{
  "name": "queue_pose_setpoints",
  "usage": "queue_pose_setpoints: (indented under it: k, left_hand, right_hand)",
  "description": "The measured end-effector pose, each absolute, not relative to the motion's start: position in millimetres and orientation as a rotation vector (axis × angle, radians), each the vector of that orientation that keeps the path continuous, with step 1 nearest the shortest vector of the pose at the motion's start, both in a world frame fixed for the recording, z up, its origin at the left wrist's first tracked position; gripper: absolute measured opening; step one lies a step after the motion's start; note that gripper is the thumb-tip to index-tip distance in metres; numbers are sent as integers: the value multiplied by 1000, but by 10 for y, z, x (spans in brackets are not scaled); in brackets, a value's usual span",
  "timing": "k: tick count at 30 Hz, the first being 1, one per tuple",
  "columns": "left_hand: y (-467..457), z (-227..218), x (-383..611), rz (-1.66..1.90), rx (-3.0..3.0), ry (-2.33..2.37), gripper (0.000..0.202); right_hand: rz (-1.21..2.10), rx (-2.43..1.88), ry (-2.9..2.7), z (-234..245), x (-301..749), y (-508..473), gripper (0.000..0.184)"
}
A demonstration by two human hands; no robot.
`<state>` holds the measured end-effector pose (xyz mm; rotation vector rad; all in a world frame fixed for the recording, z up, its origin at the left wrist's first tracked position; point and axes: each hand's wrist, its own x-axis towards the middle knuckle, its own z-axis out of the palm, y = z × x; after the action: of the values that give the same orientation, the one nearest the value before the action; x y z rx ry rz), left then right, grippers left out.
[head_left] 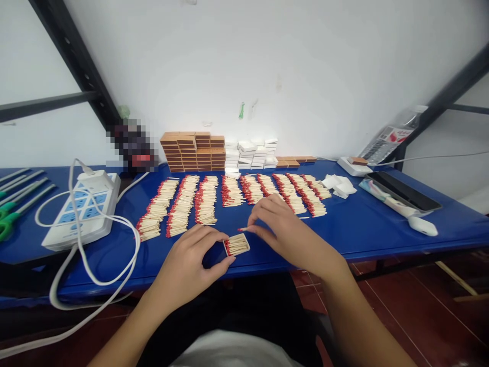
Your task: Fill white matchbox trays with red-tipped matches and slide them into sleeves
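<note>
My left hand [194, 252] grips the left end of a small white matchbox tray [249, 245] between thumb and fingers. Matches with red heads toward the left [237, 244] lie inside the tray. Just to the right, my right hand [277, 221] is closed in a pinch on a single match [243, 229], its red head pointing left, above the tray's far edge. Beyond my hands, long rows of loose matches [183, 205] lie across the blue table [305, 237]. Part of one row is hidden behind my right hand.
Stacked brown matchboxes [193, 153] and white trays [250, 153] stand against the wall. At left are a power strip [82, 209] with looping white cables and green-handled scissors [7, 221]. A phone [401, 191], a plastic bottle [393, 135] and white paper scraps [340, 184] are at right.
</note>
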<state>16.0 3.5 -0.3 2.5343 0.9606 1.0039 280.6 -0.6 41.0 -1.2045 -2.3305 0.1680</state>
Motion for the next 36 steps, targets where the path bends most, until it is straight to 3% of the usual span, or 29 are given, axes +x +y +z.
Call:
queue_pose_setpoints:
  k: [7,22,29,36]
  left_hand:
    - [28,-12,161,1008,2536,965,20]
    - [34,-17,159,999,2539,970,22]
    - [31,-23,152,1006,2544,983,21]
    - [37,-28,157,1015,2543,972,23]
  right_hand:
    - [53,-1225,-2519,395,2536,-195,16]
    - [302,-1133,-2418,373,2691,-73,10]
    - [-200,-1457,-2127,148,2954,313,21]
    - [-235,-1523,-2183,11,3058,417,22]
